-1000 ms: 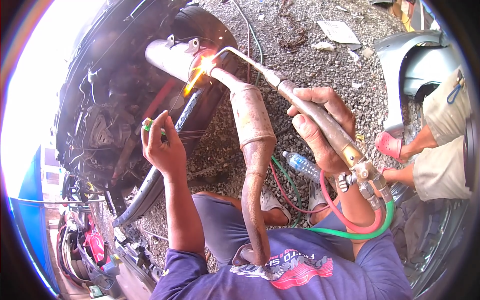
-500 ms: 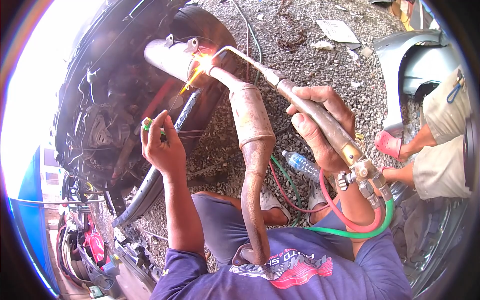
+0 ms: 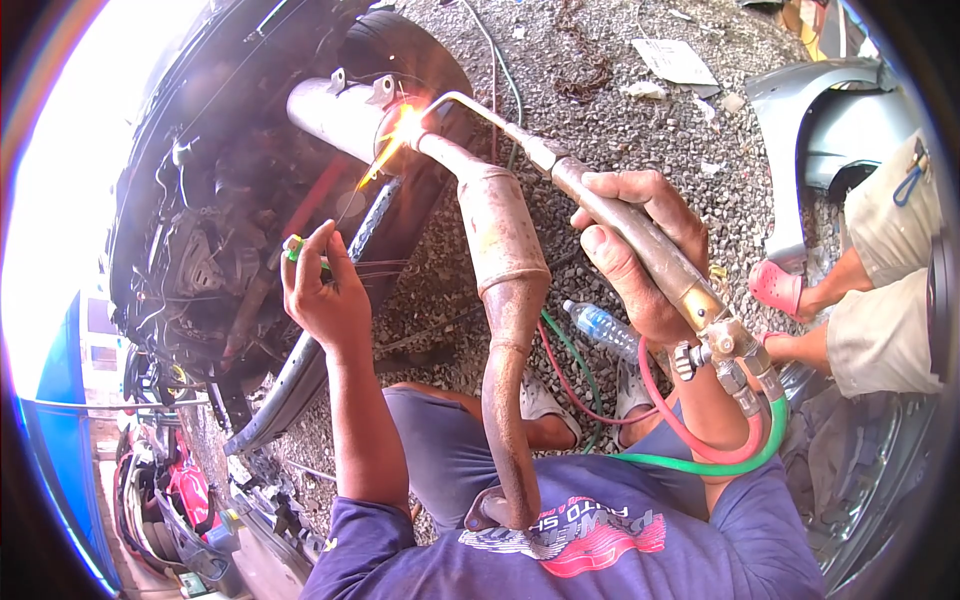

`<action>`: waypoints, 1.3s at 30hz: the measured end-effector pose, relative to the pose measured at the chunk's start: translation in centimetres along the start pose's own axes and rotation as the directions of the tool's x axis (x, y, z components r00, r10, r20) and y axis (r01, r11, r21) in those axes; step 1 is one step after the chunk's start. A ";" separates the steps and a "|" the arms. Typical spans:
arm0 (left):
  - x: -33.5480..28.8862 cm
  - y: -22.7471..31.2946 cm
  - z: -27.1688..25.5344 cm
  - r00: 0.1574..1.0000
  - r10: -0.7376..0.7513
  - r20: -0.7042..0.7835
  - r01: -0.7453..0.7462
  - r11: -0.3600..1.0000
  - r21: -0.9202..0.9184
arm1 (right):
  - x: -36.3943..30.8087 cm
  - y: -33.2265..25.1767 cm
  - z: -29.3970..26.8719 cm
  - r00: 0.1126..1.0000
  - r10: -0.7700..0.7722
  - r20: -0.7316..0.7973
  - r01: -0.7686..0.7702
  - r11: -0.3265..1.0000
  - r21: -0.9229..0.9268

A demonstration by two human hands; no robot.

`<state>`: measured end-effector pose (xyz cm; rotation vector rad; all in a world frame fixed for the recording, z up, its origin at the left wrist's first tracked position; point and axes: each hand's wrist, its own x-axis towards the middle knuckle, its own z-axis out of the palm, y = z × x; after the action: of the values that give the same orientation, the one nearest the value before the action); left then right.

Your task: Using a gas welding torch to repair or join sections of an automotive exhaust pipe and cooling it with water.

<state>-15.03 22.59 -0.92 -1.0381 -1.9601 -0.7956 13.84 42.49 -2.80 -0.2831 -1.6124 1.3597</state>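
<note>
Currently: torch flame held on exhaust joint

Exhaust assembly is set mid-view, over grey, coarse gravel. It's made up of a smooth, pale metal cylinder with two holed tabs, a short neck, a fatter canister with blotchy, rust-tinged skin, then a bent, brown-rusted pipe ending in a flange by the dark purple shirt. Contact there can't be told.

Torch is gripped in the right hand, fingers and thumb wrapped round the scuffed, tubular metal handle. Slim nozzle is hooked over at the tip; orange-white flame is put on the seam between cylinder and neck. Rubbery red hose and green hose are coupled at the valve end, by a ridged knob.

Thin straight wire is pinched in left-hand fingertips, left hand raised, wire angled up toward flame. Bright green piece is seen at those fingers; kind unclear.

Clear, ribbed plastic bottle is laid on the gravel, right of the canister.
</note>
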 end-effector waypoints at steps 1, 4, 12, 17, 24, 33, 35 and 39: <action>0.0 0.0 0.0 1.000 -0.002 0.002 0.002 1.000 -0.002 | 0.0 0.0 0.0 1.000 0.007 0.002 -0.007 1.000 0.009; -0.1 0.1 -0.1 1.000 -0.020 0.000 0.020 1.000 -0.010 | 0.0 -0.2 0.2 1.000 0.010 0.000 -0.010 1.000 0.001; 0.0 0.1 -0.1 1.000 0.008 -0.010 -0.008 1.000 -0.012 | -0.1 -0.1 0.1 1.000 -0.010 -0.006 0.010 1.000 0.003; -0.1 0.1 -0.1 1.000 0.006 -0.008 -0.006 1.000 -0.018 | 0.0 -0.2 0.1 1.000 -0.018 -0.011 0.018 1.000 0.000; -0.2 0.1 0.0 1.000 -0.005 -0.004 0.005 1.000 -0.016 | 0.1 -0.2 -0.1 1.000 -0.027 0.007 0.027 0.999 -0.037; -0.2 0.1 -0.2 1.000 -0.006 0.004 0.006 1.000 0.001 | 0.1 -0.1 -0.1 1.000 -0.020 -0.002 0.020 0.998 -0.062; -0.3 0.1 -0.2 1.000 -0.012 0.005 0.012 1.000 0.002 | 0.0 -0.1 -0.1 1.000 -0.019 -0.004 0.019 0.998 -0.062; -0.2 -0.3 0.1 0.999 0.037 -0.020 -0.037 0.999 0.000 | 0.1 -0.3 -0.1 1.000 -0.007 0.004 0.007 0.999 -0.044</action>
<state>-15.23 22.42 -1.19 -1.0600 -1.9189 -0.7832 13.95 42.49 -2.53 -0.3006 -1.6465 1.3216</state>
